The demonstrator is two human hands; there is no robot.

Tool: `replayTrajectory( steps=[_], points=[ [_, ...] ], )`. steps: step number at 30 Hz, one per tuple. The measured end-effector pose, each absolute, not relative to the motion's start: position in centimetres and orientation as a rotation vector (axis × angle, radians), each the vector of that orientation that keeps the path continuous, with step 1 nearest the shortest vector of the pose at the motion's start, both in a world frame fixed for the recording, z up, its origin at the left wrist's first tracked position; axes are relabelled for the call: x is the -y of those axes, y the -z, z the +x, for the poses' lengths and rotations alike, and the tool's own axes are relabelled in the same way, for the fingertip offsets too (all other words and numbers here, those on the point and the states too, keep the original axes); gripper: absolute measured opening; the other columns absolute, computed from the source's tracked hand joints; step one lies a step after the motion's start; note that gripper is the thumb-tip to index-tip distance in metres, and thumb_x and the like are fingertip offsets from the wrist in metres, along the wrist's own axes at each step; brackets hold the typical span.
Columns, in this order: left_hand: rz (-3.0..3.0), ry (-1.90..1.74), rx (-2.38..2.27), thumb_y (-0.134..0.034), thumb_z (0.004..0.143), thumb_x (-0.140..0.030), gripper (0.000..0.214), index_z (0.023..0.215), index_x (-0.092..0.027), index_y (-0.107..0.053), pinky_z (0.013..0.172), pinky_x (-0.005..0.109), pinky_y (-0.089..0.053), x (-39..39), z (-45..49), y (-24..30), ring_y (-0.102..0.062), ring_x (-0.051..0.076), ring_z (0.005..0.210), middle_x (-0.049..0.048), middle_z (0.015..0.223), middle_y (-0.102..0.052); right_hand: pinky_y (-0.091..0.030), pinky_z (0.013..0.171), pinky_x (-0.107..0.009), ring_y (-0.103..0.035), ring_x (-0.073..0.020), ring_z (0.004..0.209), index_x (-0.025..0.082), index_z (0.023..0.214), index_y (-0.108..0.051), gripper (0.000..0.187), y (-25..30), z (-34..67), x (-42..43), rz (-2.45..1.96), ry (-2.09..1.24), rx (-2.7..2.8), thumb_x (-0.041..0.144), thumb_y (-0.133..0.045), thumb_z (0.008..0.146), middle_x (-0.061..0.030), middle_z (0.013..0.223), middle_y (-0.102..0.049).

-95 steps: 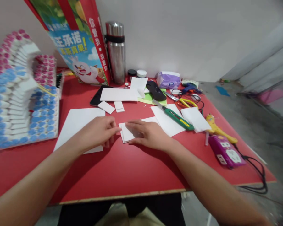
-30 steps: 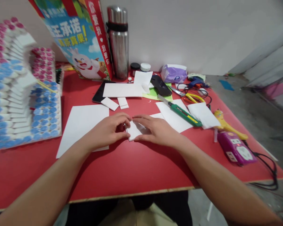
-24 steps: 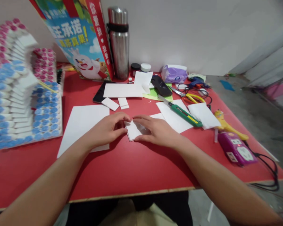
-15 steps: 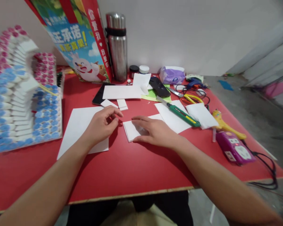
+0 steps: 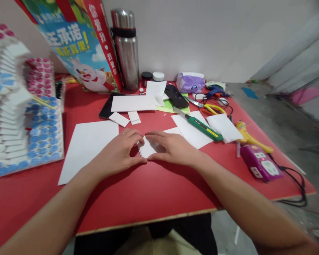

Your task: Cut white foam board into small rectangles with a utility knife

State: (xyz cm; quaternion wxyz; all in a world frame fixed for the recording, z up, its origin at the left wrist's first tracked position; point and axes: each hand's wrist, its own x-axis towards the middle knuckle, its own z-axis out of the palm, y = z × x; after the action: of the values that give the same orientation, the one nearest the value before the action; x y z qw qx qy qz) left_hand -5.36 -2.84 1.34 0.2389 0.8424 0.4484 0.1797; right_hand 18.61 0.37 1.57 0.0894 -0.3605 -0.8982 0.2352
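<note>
My left hand (image 5: 121,150) is curved around the left corners of a small white piece of layered paper or thin board (image 5: 148,147), its thumb at the near edge and fingers at the far corner. From the other side, my right hand (image 5: 172,147) spans the same piece, thumb on the near edge and fingertips along the far one. The piece lies flat on the red table, partly covered by my right hand. A large white sheet (image 5: 91,141) rests under and beside my left wrist. Beyond my right hand, a green utility knife (image 5: 203,127) lies across another white sheet (image 5: 179,122).
Two small white strips (image 5: 119,119) and a longer white piece (image 5: 133,103) lie ahead. Scissors (image 5: 214,109), a purple power socket (image 5: 260,163) and a yellow tool (image 5: 252,138) are at right. A steel flask (image 5: 127,53) stands behind; a blue-and-pink decorated model (image 5: 46,131) is left.
My left hand has moved right and closed in on the left end of the small white piece. My right hand stays on it. The view has shifted slightly.
</note>
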Motion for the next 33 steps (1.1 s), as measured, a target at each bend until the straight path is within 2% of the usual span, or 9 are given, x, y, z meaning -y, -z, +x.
replayTrajectory(
  steps=[13, 19, 22, 23, 25, 27, 28, 33],
  points=[
    [2.358, -0.463, -1.219, -0.071, 0.09, -0.052, 0.037, 0.106, -0.021, -0.061, 0.092, 0.046, -0.049, 2.9, -5.1, -1.6, -0.057, 0.029, 0.108, 0.0095, 0.117, -0.062, -0.049, 0.107, -0.043, -0.062, -0.0324, 0.131, 0.017, 0.149, -0.056, 0.071, -1.5, 18.6, -0.4, -1.065, -0.725, 2.652, 0.054, -0.073, 0.09, -0.0118, 0.152, -0.058],
    [2.454, -0.447, -1.2, -0.068, 0.093, -0.048, 0.029, 0.094, -0.02, -0.062, 0.089, 0.044, -0.049, 3.1, -5.0, -1.7, -0.058, 0.029, 0.106, 0.01, 0.115, -0.062, -0.049, 0.107, -0.044, -0.062, -0.0333, 0.131, 0.017, 0.149, -0.056, 0.07, -1.6, 18.5, -0.4, -1.08, -0.757, 2.639, 0.048, -0.074, 0.09, -0.0124, 0.154, -0.056],
    [2.476, -0.397, -1.226, -0.067, 0.094, -0.046, 0.027, 0.092, -0.02, -0.059, 0.088, 0.043, -0.05, 3.4, -4.8, -1.8, -0.06, 0.029, 0.105, 0.0109, 0.116, -0.063, -0.047, 0.109, -0.046, -0.061, -0.0341, 0.132, 0.018, 0.147, -0.058, 0.071, -1.9, 18.9, -0.6, -1.067, -0.84, 2.588, 0.047, -0.079, 0.085, -0.0138, 0.153, -0.057],
    [2.48, -0.389, -1.238, -0.066, 0.094, -0.046, 0.027, 0.092, -0.02, -0.059, 0.088, 0.043, -0.05, 3.5, -4.8, -1.8, -0.06, 0.029, 0.105, 0.0112, 0.117, -0.063, -0.049, 0.107, -0.045, -0.064, -0.0328, 0.127, 0.018, 0.147, -0.058, 0.072, -2.1, 19.1, -0.6, -1.069, -0.896, 2.542, 0.045, -0.08, 0.084, -0.0147, 0.151, -0.058],
    [2.481, -0.386, -1.259, -0.065, 0.095, -0.046, 0.026, 0.095, -0.02, -0.06, 0.089, 0.044, -0.05, 3.7, -4.7, -1.8, -0.061, 0.03, 0.105, 0.0119, 0.118, -0.063, -0.057, 0.092, -0.041, -0.073, -0.0249, 0.102, 0.018, 0.149, -0.054, 0.07, -2.4, 19.8, -0.8, -1.1, -1.063, 2.39, 0.042, -0.076, 0.087, -0.0157, 0.148, -0.061],
    [2.47, -0.396, -1.272, -0.064, 0.095, -0.044, 0.025, 0.098, -0.019, -0.062, 0.089, 0.045, -0.051, 3.9, -4.5, -1.7, -0.062, 0.03, 0.105, 0.0125, 0.118, -0.064, -0.059, 0.071, -0.033, -0.071, -0.0138, 0.072, 0.019, 0.149, -0.053, 0.061, -2.7, 20.5, -1.0, -1.151, -1.183, 2.187, 0.037, -0.068, 0.093, -0.0145, 0.144, -0.063],
    [2.465, -0.404, -1.276, -0.064, 0.094, -0.043, 0.024, 0.098, -0.02, -0.062, 0.09, 0.046, -0.051, 3.9, -4.4, -1.6, -0.063, 0.03, 0.105, 0.0126, 0.118, -0.064, -0.057, 0.064, -0.03, -0.067, -0.0104, 0.063, 0.019, 0.147, -0.054, 0.057, -2.8, 20.8, -1.1, -1.172, -1.193, 2.092, 0.036, -0.066, 0.094, -0.0138, 0.142, -0.064],
    [2.459, -0.516, -1.339, -0.064, 0.092, -0.039, 0.021, 0.099, -0.019, -0.064, 0.09, 0.046, -0.052, 3.4, -4.5, -1.2, -0.064, 0.031, 0.105, 0.0133, 0.115, -0.065, -0.055, 0.056, -0.029, -0.064, -0.0093, 0.057, 0.017, 0.13, -0.065, 0.045, -2.4, 21.8, -2.2, -1.242, -1.006, 1.798, 0.04, -0.066, 0.091, -0.0114, 0.128, -0.069]
  ],
)
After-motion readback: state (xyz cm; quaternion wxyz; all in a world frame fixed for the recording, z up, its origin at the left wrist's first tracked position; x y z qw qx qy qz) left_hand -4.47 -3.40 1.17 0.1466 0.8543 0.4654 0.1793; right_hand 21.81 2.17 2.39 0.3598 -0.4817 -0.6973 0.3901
